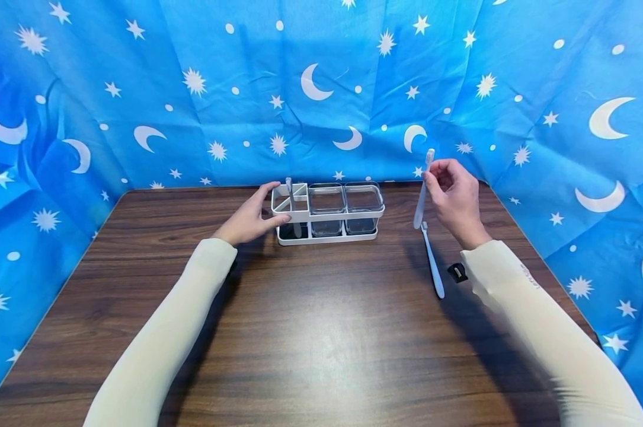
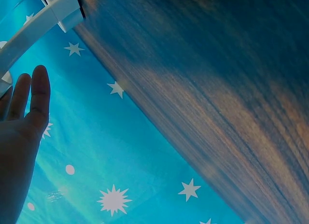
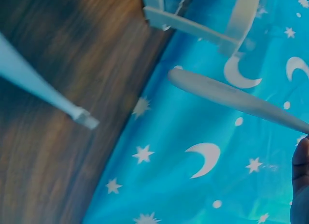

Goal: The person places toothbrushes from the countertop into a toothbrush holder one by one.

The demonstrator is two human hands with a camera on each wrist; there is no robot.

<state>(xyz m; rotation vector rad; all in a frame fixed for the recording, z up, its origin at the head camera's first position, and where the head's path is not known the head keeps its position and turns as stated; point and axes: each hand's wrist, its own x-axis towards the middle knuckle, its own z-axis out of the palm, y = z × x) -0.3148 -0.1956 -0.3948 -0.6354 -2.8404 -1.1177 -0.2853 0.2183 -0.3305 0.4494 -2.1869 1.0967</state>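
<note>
A white toothbrush holder (image 1: 328, 217) stands at the back of the table, with two clear cups (image 1: 328, 200) in its right part. A toothbrush (image 1: 289, 190) stands upright in its divided left section. My left hand (image 1: 253, 216) holds the left end of this holder, thumb at the front and fingers at the far side. Off to the right, my right hand (image 1: 454, 196) pinches a pale toothbrush (image 1: 420, 204) near its head, bristle end up and handle hanging down. A light blue toothbrush (image 1: 433, 264) lies on the table below that hand, its head toward the back.
The dark wooden table (image 1: 310, 332) reaches back to a blue curtain (image 1: 278, 107) with moons and stars, which also hangs along both sides. A small black item (image 1: 457, 273) sits by the right cuff.
</note>
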